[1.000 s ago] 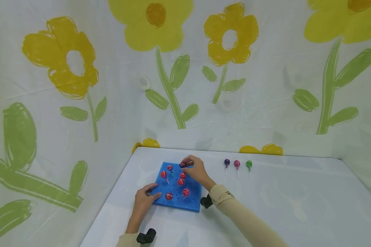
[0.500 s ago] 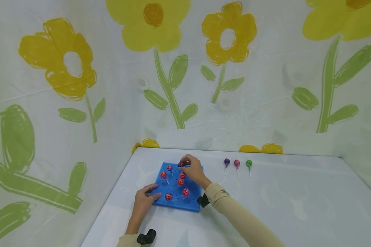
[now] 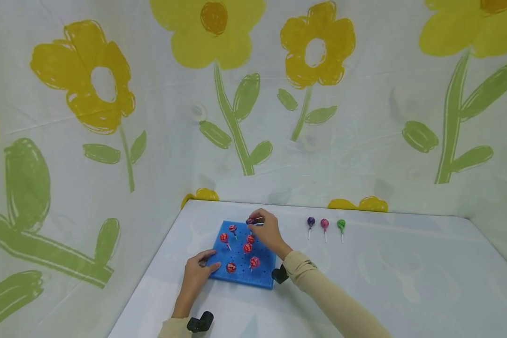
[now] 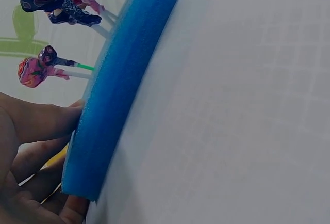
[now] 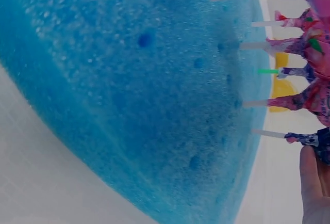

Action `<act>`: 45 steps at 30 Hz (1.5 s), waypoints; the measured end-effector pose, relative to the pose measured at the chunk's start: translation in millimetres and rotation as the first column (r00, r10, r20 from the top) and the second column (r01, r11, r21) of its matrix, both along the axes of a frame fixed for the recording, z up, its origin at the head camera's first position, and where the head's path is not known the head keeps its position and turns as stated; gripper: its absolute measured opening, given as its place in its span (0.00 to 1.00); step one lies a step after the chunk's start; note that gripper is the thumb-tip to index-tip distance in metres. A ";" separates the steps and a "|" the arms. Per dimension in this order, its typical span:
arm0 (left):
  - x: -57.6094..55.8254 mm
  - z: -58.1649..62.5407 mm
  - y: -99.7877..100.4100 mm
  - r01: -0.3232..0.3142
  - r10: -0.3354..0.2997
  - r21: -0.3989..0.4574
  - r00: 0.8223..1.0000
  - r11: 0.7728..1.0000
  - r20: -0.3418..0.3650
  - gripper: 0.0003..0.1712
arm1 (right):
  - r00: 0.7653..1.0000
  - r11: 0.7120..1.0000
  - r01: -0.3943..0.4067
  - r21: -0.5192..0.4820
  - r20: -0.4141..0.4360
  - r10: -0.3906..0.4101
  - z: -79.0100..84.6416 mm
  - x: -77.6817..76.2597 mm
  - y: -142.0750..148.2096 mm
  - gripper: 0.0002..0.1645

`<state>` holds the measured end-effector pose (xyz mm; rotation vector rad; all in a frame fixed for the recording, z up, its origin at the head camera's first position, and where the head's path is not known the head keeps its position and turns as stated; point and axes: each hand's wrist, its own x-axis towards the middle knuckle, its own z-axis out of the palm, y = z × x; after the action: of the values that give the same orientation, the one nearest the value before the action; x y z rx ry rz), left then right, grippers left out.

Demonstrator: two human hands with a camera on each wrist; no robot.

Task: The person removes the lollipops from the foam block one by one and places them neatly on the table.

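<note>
A blue foam board (image 3: 241, 277) dotted with small holes lies on the table, several wrapped lollipops (image 3: 254, 262) standing in it on their sticks. At its left edge, my left hand (image 3: 195, 277) grips the board, thumb on the top face and fingers by the side, as the left wrist view shows. My right hand (image 3: 267, 232) pinches a dark purple lollipop (image 3: 250, 220) by its wrapped head over the board's far part. In the right wrist view that lollipop's white stick (image 5: 269, 133) meets the board's surface; how deep it sits I cannot tell.
Right of the board, a purple lollipop (image 3: 311, 220), a pink lollipop (image 3: 324, 223) and a green lollipop (image 3: 341, 224) lie in a row on the white table (image 3: 384, 272). A flower-printed curtain (image 3: 355, 117) stands behind and to the left.
My right hand stays over the board's far part with the dark lollipop, shifting only slightly. The left hand keeps its place on the board. The head view sways a little.
</note>
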<state>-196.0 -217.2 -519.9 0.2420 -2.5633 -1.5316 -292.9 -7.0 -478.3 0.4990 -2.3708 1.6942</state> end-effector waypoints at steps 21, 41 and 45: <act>-0.6 -2.7 1.6 -0.027 0.028 -0.052 0.999 0.998 0.018 0.23 | 0.996 0.995 0.079 -0.059 -0.026 -0.081 19.2 0.9 30.3 0.13; -1.7 0.5 -2.4 -0.010 0.013 -0.062 0.999 0.998 0.040 0.25 | 0.994 0.991 0.099 -0.091 -0.027 -0.102 36.5 3.0 80.0 0.13; -1.6 0.6 -0.9 -0.006 0.009 -0.051 0.999 0.999 0.044 0.24 | 0.993 0.991 0.108 -0.074 -0.033 -0.111 39.7 4.8 90.6 0.14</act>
<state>-197.6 -218.1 -519.3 0.2819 -2.6280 -1.4719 -288.1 83.7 -438.6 0.3773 -2.2579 1.7005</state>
